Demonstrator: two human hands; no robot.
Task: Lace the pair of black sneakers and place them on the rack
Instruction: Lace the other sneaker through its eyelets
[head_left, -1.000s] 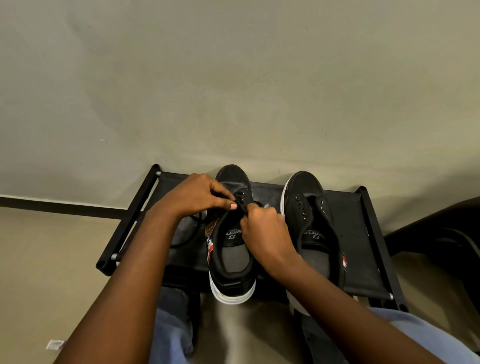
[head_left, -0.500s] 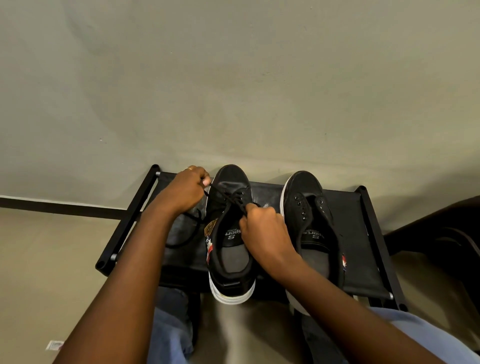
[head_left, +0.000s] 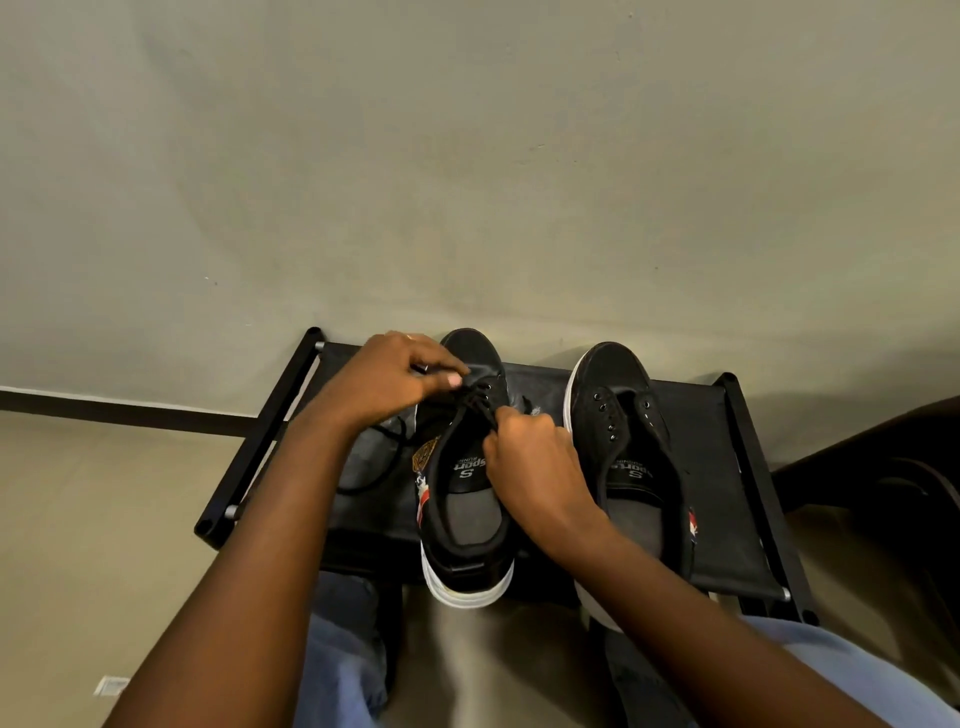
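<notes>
Two black sneakers with white soles stand side by side on a black rack (head_left: 727, 499), toes toward the wall. The left sneaker (head_left: 467, 525) has a black lace (head_left: 382, 470) through its front eyelets, and slack loops onto the rack to its left. My left hand (head_left: 395, 382) pinches the lace at the sneaker's front eyelets. My right hand (head_left: 535, 457) grips the lace at the eyelets on the sneaker's right side and covers part of the tongue. The right sneaker (head_left: 631, 447) shows bare eyelets with no lace.
The rack stands against a plain grey wall (head_left: 467, 156) with a dark baseboard (head_left: 114, 413) at the left. A dark piece of furniture (head_left: 893, 467) sits to the right. My knees in blue jeans (head_left: 343, 649) are under the rack's near edge.
My left hand pulled the lace out to the left, then came back over the sneaker's front eyelets. My right hand stayed at the eyelets.
</notes>
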